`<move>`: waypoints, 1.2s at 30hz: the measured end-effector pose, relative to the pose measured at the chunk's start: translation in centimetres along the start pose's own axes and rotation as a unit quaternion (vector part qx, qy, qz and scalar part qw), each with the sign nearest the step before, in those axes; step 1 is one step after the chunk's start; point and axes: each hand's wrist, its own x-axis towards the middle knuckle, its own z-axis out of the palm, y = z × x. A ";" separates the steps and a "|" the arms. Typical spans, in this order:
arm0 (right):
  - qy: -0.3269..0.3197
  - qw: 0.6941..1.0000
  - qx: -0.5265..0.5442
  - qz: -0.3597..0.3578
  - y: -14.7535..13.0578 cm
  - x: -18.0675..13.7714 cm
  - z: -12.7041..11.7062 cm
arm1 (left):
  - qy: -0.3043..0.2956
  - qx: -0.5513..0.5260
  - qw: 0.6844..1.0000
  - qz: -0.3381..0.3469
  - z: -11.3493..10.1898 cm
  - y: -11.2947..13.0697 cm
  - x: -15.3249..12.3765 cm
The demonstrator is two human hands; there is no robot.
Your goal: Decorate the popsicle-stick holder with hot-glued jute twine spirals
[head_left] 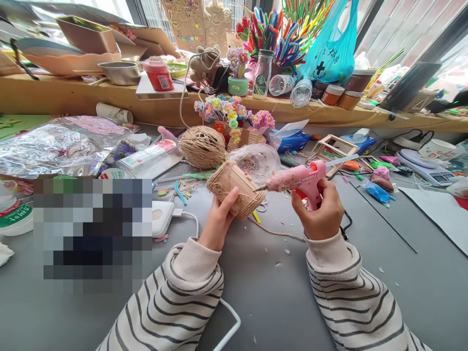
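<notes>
A grey work table (278, 297) fills the view, littered with craft scraps. Taking the twine-wrapped cylinder (236, 189) at centre as the landmark: far to its left lies crinkled clear plastic wrap (62, 144), and nearer left a white power bank (163, 218) with its cable. The left hand (218, 219), in a striped sleeve, is closed around the cylinder from below, holding it tilted above the table. Just behind it sits a ball of twine (202, 146). To its right, the right hand (321, 212) grips a pink glue gun (298, 180), nozzle touching the cylinder's side. Behind runs a wooden shelf (73, 97) crowded with pipe-cleaner flowers (281, 31) beneath bright windows.
</notes>
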 end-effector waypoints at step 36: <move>0.017 0.997 -0.024 -0.072 0.1 -0.7 0.3 | 0.007 0.039 0.999 0.012 1.2 0.6 -1.1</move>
